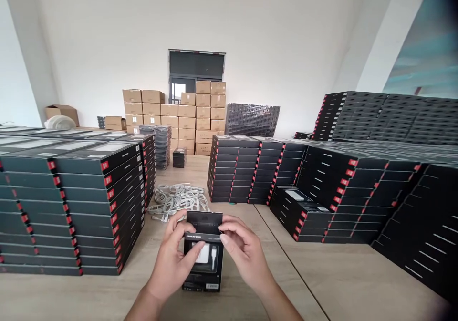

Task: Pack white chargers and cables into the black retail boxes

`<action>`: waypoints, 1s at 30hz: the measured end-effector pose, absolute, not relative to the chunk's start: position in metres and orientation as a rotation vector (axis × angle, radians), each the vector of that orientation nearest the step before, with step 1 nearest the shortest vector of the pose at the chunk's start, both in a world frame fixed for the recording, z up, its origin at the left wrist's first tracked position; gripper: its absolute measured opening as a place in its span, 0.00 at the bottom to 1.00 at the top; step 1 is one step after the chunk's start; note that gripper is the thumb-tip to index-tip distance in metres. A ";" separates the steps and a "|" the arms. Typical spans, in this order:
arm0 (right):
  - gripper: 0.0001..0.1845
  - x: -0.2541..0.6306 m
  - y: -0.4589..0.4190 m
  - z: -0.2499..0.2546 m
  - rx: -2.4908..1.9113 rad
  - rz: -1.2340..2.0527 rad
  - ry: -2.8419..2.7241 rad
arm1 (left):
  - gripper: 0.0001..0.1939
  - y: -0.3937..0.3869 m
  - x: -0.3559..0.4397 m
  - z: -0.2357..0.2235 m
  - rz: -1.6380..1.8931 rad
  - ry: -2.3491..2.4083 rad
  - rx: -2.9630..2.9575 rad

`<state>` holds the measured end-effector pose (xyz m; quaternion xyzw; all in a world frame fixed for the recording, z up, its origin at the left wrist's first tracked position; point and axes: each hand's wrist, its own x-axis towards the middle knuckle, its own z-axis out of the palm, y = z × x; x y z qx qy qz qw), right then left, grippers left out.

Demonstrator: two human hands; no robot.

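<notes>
A small black retail box (200,280) stands upright on the table in front of me, its top flap raised. Through its front window show a white block and a white cable plug. My left hand (176,252) grips the box's upper left side, with the thumb across the window. On the upper right edge, my right hand (244,249) pinches the rim beside the raised flap. The inside of the box is mostly hidden. Just beyond lies a tangled heap of white cables (181,198).
High stacks of black boxes with red labels stand on the left (89,216) and the right (372,197). A lower stack (300,218) sits nearer on the right. Brown cartons (179,120) are piled by the back wall. The wooden table (322,283) has a seam.
</notes>
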<state>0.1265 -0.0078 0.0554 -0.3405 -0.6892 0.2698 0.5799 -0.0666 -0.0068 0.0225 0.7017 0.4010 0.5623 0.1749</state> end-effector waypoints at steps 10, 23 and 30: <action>0.03 0.125 -0.011 0.056 -0.884 0.559 -1.667 | 0.02 -0.009 -0.070 0.028 1.661 0.962 1.891; 0.06 0.119 -0.022 0.070 -0.856 0.531 -1.769 | 0.08 -0.014 -0.082 0.040 1.563 0.776 1.743; 0.07 0.122 -0.017 0.065 -0.838 0.626 -1.725 | 0.09 -0.010 -0.084 0.041 1.595 0.812 1.852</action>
